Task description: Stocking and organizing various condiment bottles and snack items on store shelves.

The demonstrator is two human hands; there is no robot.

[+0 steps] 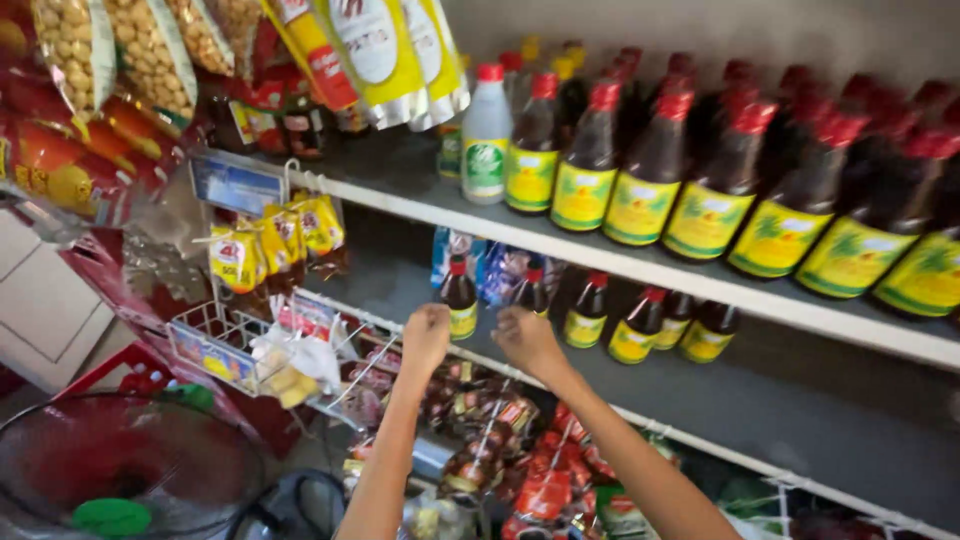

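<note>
Both hands are up at the middle shelf (760, 400), fists curled and close together but not touching: the left hand (427, 335) sits right under a small dark bottle (460, 297) with a red cap and yellow label, the right hand (525, 338) just beside it, below a second small bottle (531, 292). From here I cannot tell whether either fist is actually closed on a bottle or only on the shelf's front lip; the fingers are folded away from view. The small bottles stand at the left end of a short row (640, 325) on that shelf, in front of some blue packets (495, 265). To my eye the careful way to handle these is to take one by the body, below the neck, and keep it upright, since the row is packed tight and a nudge could tip its neighbours. The arms reach over hanging snack packs (500, 450) and past a wire basket (215, 345), so elbows want to stay high. Big bottles (700, 190) crowd the top shelf (420, 195) just above, so a straight lift has little headroom; drawing the bottle outward looks safer.
</note>
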